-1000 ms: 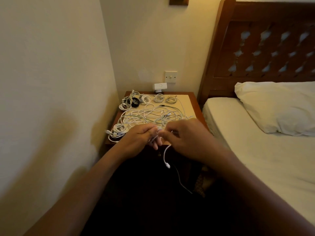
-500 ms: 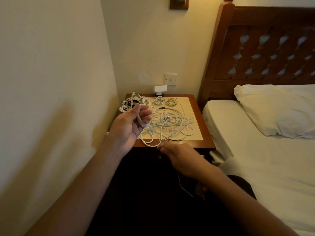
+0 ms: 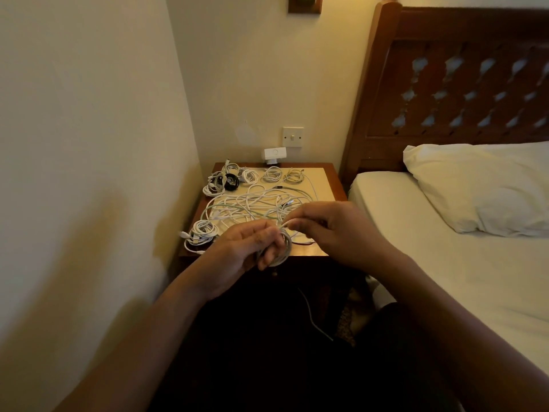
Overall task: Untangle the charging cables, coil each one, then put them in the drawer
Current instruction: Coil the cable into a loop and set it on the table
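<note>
While the left hand (image 3: pixel 249 252) curls its fingers (image 3: pixel 266 257) round a small coil (image 3: pixel 284 248) of thin white charging cable, the right hand (image 3: pixel 329 230) pinches the free end of that cable between thumb and forefinger, just above the left fingertips. The coil consists of several tight, roughly round turns, pale grey-white in the dim warm light. It sits over the left fingertips, and its lower arc shows below them. The remaining right fingers are loosely bent; whether they touch the cable cannot be told. Both hands are held over the near edge of the nightstand (image 3: pixel 322 182).

Beyond the fingertips, on the pale top of the nightstand, lies the loose tangle (image 3: pixel 255 205): long white cables in overlapping loops, with one pale green strand among them. To the left of the left fingers, at the near left corner, rests a wound white bundle (image 3: pixel 203 233) with a plug pointing toward the wall. Farther beyond the tangle, along the back edge, sit more wound bundles (image 3: pixel 272 173), mostly white, and a black bundle (image 3: pixel 232 182). A white adapter (image 3: pixel 274 153) is on the wall behind them, below a light switch (image 3: pixel 292 136). Below the hands, a thin cable (image 3: pixel 309 313) trails through the dark. To the right of the right hand lies a bed (image 3: pixel 445 263) with a white pillow (image 3: pixel 481 185).
</note>
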The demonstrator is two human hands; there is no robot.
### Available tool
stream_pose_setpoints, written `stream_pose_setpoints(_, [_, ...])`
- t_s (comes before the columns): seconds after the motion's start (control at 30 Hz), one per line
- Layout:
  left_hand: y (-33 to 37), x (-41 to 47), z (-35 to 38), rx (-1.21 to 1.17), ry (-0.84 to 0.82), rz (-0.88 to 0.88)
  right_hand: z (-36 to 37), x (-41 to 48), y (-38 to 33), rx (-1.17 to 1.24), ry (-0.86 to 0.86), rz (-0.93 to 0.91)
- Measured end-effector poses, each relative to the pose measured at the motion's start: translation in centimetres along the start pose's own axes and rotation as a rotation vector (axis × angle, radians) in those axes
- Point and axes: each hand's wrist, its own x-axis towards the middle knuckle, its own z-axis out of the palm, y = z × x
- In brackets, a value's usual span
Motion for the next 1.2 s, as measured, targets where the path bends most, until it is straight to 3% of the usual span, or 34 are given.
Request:
stream_pose_setpoints(0.1, [-0.4,0.1,0.8,-0.201,-0.004,0.009,2.0,-1.3,0.6,0.144,0.018,0.035])
stream_pose_setpoints(0.23, [-1.5,1.0,1.5,-0.358,0.154,-0.033,4.3,-2.0,1.2,0.201,0.101,0.106])
stream_pose_setpoints(0.3, [-2.1,1.3,2.0,-0.301,0.245,-0.050,4.9,-2.2,1.3,0.152,0.120,0.129])
stream_pose_setpoints(0.4, [-2.7,1.0,2.3,0.180,0.407,-0.045,5.0,-2.3,0.8,0.078,0.142,0.126])
stream_pose_setpoints(0.47, [-2.9,0.8,2.2,0.318,0.407,-0.061,4.7,-2.2,0.9,0.044,0.102,0.144])
stream_pose_setpoints(0.63, [-2.6,0.2,2.3,0.083,0.408,-0.084,3.4,-3.2,2.5,0.237,0.012,0.223])
stream_pose_setpoints(0.8, [-2.5,0.0,2.9,0.044,0.404,-0.030,2.9,-3.8,3.4,0.074,-0.037,0.260])
stream_pose_setpoints(0.87, [-2.7,0.1,3.6,0.028,0.403,-0.005,3.6,-3.8,3.1,0.184,0.103,0.293])
stream_pose_setpoints(0.97, [-3.2,0.3,4.4,0.052,0.421,0.025,4.8,-3.5,2.2,0.677,0.303,0.390])
stream_pose_setpoints(1.03, [-3.7,0.4,4.4,0.135,0.453,0.042,5.6,-3.3,2.2,0.937,0.317,0.482])
stream_pose_setpoints(1.2, [-4.4,-0.1,4.0,0.201,0.451,0.022,7.3,-4.0,3.3,1.134,0.180,0.572])
